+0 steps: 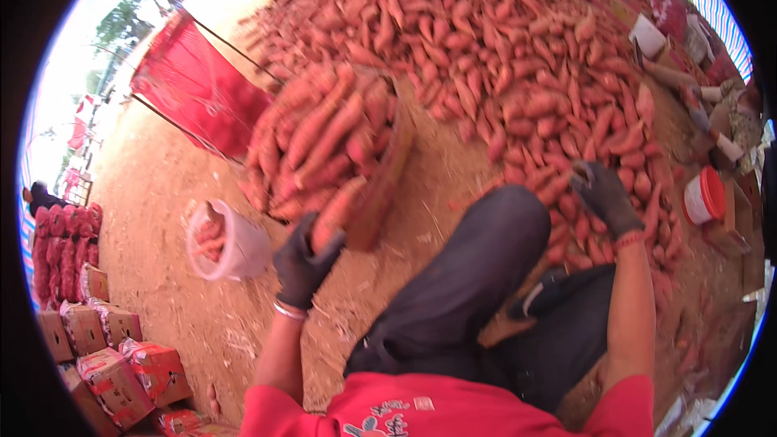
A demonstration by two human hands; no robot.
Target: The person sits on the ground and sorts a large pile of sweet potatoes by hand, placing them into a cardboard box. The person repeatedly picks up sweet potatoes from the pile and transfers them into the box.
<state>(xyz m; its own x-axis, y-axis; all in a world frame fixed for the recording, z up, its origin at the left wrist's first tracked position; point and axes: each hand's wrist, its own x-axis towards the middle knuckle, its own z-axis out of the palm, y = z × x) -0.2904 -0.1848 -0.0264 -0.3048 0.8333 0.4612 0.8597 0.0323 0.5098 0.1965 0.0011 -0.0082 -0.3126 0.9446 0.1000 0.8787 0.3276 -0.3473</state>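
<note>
In a dark glove, my left hand (305, 261) grips a sweet potato (335, 215) at the near edge of a heaped cardboard box of sweet potatoes (388, 194). My right hand (601, 197), gloved too, is over the near part of a large pile of loose sweet potatoes (473, 42); its fingers are bent at the pile, and whether they hold one I cannot tell. Left of my left hand a whitish plastic bucket (249, 246) leans with a few small sweet potatoes in it. Behind the box, a red mesh bag (206, 85) hangs open between dark rods.
Taped cardboard cartons (115, 385) and filled red mesh bags (64, 249) are stacked at the left, with a person (42, 195) behind them. A red-and-white bucket (704, 195) stands at the right, near another person's arm (695, 106). My bent legs lie between my hands.
</note>
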